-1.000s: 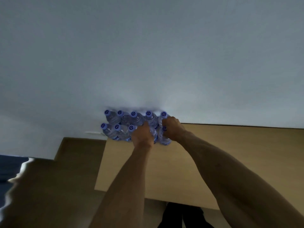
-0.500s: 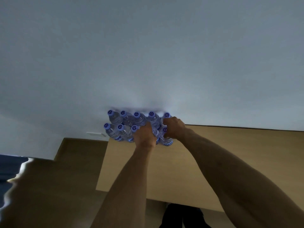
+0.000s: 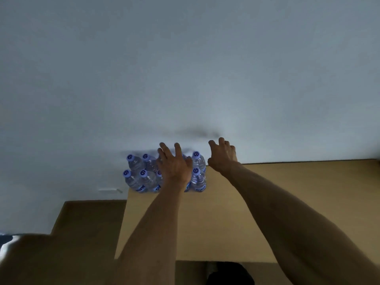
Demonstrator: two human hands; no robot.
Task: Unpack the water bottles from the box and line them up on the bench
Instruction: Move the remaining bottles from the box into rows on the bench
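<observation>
A cluster of clear plastic water bottles with blue caps (image 3: 141,177) was seen standing upright in two rows at the far left corner of the light wooden bench (image 3: 267,202), against the pale wall (image 3: 185,68). The left hand (image 3: 174,167) was held open, fingers spread, over the bottles. The right hand (image 3: 223,155), at three o'clock from the cluster, was open too, and nothing was gripped by it.

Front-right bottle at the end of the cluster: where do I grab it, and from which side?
Grip the front-right bottle around its body below the cap, coming in from its open right side with the right hand. It stands upright; neighbours crowd its left and rear.
</observation>
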